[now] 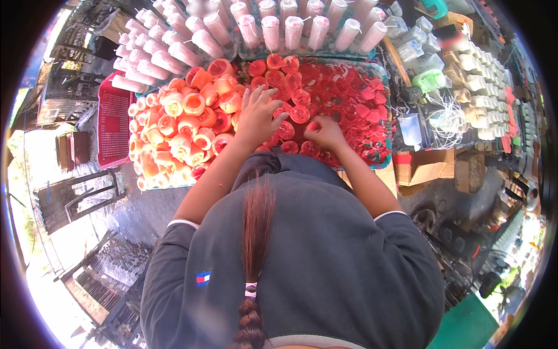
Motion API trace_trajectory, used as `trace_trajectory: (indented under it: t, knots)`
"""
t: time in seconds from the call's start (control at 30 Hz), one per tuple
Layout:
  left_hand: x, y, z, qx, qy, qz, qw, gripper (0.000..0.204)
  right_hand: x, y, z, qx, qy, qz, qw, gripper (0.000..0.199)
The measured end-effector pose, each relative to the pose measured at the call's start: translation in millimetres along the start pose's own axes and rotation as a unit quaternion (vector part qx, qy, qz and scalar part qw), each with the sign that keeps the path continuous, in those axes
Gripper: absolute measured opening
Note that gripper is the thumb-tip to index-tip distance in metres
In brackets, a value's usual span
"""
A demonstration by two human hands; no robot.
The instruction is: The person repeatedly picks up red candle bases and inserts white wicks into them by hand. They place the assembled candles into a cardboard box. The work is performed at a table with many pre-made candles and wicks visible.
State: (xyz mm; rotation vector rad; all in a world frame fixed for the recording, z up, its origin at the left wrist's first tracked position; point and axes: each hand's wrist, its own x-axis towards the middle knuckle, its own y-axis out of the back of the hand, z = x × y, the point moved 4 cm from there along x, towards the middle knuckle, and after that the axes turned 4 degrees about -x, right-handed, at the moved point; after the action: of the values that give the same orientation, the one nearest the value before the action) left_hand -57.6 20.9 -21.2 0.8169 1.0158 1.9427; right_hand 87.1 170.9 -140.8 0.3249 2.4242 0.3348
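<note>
At the far left of the frame a red slotted plastic basket lies flat, its right edge just beside a dense heap of peach and orange cup-shaped wax moulds that fills the centre left. Above that heap, across the upper part of the frame, rows of tall pale pink candles with short wicks stand tilted outward by the lens.

The left hand rests in the middle of the frame, fingers spread wide and palm down, lying on the boundary between the orange heap and a tray of small red wax discs. Its fingertips touch the red discs; it grips nothing that can be seen.

Just to the right and slightly lower, the right hand is curled narrow, fingers pinched together on the red discs near the tray's near edge; whether a disc is actually held between the fingertips cannot be told. The two hands are near each other, not touching.

The person's dark sweatshirt and a braid fill the lower centre and hide the near edge of the tray.

Right of the tray sit a clear plastic cup, a tangle of white wick string, a green tub and an open cardboard box. Rows of cream wax pieces run down the far right.
</note>
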Motion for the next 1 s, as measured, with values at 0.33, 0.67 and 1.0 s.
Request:
trace_trajectory:
  t: [0.33,0.67,1.0]
  knots:
    - [-16,-47,8,-0.536,0.243,-0.139,0.797,0.037,-47,12,-77,0.249,0.176,-0.033,0.952,0.061]
    - [-14,-20,0,-0.571,0.273,0.102,0.767,0.047,-39,-14,-114,0.327,0.130,-0.035,0.936,0.042]
    - [-23,-9,8,-0.619,0.325,0.140,0.702,0.042,-25,-49,-115,0.418,0.127,-0.072,0.897,0.052]
